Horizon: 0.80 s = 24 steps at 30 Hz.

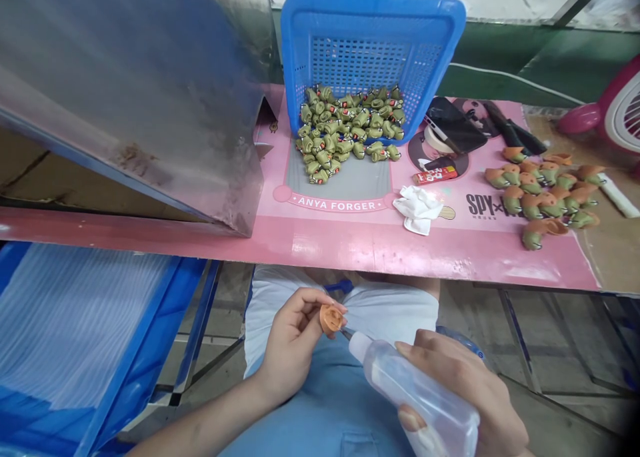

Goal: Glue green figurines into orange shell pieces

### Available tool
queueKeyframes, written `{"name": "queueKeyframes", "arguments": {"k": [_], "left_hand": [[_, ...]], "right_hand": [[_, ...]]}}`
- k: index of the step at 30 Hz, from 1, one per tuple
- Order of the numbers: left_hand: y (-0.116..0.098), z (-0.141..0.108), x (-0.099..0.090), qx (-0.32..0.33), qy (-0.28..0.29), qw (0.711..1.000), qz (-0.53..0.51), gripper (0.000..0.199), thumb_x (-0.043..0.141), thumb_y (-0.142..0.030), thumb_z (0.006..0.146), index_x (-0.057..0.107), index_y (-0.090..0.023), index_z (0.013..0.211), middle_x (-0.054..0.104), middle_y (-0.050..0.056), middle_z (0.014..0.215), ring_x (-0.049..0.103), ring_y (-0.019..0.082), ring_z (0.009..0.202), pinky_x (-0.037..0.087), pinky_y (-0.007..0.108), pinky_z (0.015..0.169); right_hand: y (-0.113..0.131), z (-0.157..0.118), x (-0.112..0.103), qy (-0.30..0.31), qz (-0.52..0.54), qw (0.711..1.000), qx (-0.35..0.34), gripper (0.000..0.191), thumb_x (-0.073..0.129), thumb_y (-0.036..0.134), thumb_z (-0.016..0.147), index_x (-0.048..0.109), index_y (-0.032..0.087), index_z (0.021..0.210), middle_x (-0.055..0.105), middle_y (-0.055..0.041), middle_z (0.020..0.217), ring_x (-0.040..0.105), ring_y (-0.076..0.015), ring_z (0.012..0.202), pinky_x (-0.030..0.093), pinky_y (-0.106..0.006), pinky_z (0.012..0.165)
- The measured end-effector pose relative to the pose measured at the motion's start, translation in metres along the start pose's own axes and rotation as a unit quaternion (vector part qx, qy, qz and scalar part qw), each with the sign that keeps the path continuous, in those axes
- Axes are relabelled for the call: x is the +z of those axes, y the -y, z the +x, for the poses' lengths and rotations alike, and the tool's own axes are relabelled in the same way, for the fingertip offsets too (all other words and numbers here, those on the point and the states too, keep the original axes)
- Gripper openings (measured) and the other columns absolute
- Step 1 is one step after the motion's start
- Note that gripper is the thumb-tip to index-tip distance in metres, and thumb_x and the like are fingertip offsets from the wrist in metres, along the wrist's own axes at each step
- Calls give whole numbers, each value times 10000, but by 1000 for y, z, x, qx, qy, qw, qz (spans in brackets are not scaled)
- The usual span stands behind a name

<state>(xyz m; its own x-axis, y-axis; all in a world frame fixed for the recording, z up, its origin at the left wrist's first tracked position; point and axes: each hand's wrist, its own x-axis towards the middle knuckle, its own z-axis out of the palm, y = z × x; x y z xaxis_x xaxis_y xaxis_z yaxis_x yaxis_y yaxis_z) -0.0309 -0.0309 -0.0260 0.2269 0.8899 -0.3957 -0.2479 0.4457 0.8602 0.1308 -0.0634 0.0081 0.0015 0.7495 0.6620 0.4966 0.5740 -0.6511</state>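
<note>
My left hand point(293, 345) pinches a small orange-tan moulded piece point(331, 319) between thumb and fingers, low in front of my body. My right hand point(463, 384) grips a clear plastic squeeze bottle point(415, 394), tilted so its thin nozzle tip almost reaches that piece. Beyond the table edge, a heap of small green and tan moulded figures point(347, 127) lies against a tilted blue plastic basket point(373, 50). More tan-and-green figures point(543, 197) are spread at the right, out of reach of both hands.
A pink printed table top point(320, 240) runs across the view, holding a white tissue point(419, 208), a red box point(435, 175), a phone point(455, 125) and a tape roll. A slanted metal sheet point(125, 97) looms at the left, above a blue rack point(85, 337). A pink fan point(615, 110) stands at the right.
</note>
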Motion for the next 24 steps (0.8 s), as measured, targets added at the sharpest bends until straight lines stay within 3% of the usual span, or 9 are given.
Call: {"name": "queueKeyframes", "arguments": {"k": [7,16,24], "left_hand": [[1,0,1,-2,3,1000,-11,94,610,-238,776,561,-164,808,667,50,792,607,146,669,453,225,551],[-1,-1,2,-5,16,1000,-8,111,605,-261,784,559,-163,807,664,49,782,615,146,666,458,229,565],[0,-2,1,-2,19,1000,-5,58,579,-220,802,556,-168,814,660,37,789,612,134,682,456,214,565]], "right_hand": [[0,1,1,-10,-13,1000,-6,215,580,190,766,593,34,915,528,-41,593,438,-114,443,356,-267,348],[4,6,-1,-19,-47,998,21,210,532,289,808,586,90,846,498,-16,539,531,-167,490,352,-277,335],[2,8,0,-11,-31,999,2,190,540,255,789,581,80,850,489,-9,532,523,-159,477,351,-281,334]]}}
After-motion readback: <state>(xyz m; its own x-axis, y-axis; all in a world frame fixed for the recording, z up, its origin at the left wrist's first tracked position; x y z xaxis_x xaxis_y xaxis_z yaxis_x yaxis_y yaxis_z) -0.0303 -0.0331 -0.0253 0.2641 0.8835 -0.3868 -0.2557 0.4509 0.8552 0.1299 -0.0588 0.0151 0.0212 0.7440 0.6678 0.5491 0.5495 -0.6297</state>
